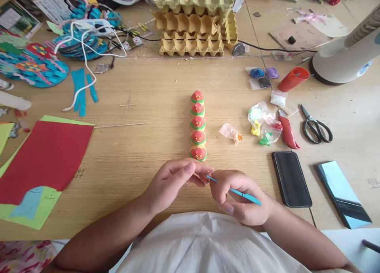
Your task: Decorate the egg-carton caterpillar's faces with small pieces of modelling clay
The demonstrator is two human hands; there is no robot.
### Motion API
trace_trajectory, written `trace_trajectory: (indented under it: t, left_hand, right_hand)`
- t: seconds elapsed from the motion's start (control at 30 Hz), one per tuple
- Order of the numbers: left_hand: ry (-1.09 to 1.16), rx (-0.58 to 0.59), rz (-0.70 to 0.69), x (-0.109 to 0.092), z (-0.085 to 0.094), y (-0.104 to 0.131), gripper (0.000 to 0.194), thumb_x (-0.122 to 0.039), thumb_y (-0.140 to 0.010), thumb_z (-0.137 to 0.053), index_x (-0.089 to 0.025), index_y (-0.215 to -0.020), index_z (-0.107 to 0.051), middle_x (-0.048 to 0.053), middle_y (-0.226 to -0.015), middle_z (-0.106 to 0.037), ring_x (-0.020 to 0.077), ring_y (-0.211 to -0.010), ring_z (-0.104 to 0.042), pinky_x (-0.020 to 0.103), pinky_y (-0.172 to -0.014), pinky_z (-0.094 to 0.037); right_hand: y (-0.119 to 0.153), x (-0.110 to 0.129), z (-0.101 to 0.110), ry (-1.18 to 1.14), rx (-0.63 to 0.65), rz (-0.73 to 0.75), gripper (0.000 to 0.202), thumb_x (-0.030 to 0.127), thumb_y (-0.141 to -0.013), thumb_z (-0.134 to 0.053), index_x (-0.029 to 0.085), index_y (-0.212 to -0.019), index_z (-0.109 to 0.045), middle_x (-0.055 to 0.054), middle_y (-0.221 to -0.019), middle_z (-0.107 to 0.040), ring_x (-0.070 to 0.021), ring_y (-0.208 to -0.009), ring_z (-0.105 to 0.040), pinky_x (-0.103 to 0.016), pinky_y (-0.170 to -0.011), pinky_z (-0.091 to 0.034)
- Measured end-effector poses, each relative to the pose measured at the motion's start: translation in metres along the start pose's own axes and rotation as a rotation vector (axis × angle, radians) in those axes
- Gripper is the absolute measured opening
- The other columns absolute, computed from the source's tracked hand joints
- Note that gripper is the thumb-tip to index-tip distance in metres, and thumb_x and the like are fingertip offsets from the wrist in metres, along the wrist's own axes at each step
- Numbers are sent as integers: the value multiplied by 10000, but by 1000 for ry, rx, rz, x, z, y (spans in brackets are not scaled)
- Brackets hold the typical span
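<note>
My right hand is closed around a thin blue clay modelling tool, its narrow end pointing left. My left hand has its fingers stretched out, the fingertips close to the tool's tip. A tiny orange speck, too small to name, shows near those fingertips. Just beyond the left hand runs a straight row of several small clay figures, each with a red top, a green band and a yellow smiling face. A small plastic bag with orange clay lies to the right of the row.
Bagged clay, a red utility knife, scissors, an orange cup and a phone lie on the right. Egg cartons stand at the back. Red paper and a white cable lie on the left.
</note>
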State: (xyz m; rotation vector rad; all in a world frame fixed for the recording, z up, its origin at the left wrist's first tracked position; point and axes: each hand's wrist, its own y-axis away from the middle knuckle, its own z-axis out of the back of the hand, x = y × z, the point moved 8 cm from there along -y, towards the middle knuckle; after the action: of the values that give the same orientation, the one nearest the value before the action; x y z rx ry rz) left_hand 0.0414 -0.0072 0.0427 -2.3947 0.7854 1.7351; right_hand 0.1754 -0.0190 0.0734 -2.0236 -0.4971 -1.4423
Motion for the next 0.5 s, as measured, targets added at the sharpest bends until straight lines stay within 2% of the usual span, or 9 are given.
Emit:
trace_trajectory:
  t: [0.37,0.5]
  left_hand:
    - [46,14,9,-2,-4,-2,407,-485,-1017,-557,-189,-1078,-829,124,-1057,-792,206,-913,-744,296,-790,-627]
    - [-84,-32,-16,-5,0,-2,241,-393,-954,-695,-215,-1050,-826,85,-994,-784,172,-876,-723,249,-746,-596]
  right_hand:
    - [-2,5,1,54,-24,22,129,248,-927,-611,207,-808,-583,9,-697,-549,-142,-661,-483,-319,-700,-426]
    - [-1,5,4,46,-35,41,102,217,-919,-619,205,-820,-597,7,-698,-547,-140,-663,-473,-303,-673,-412]
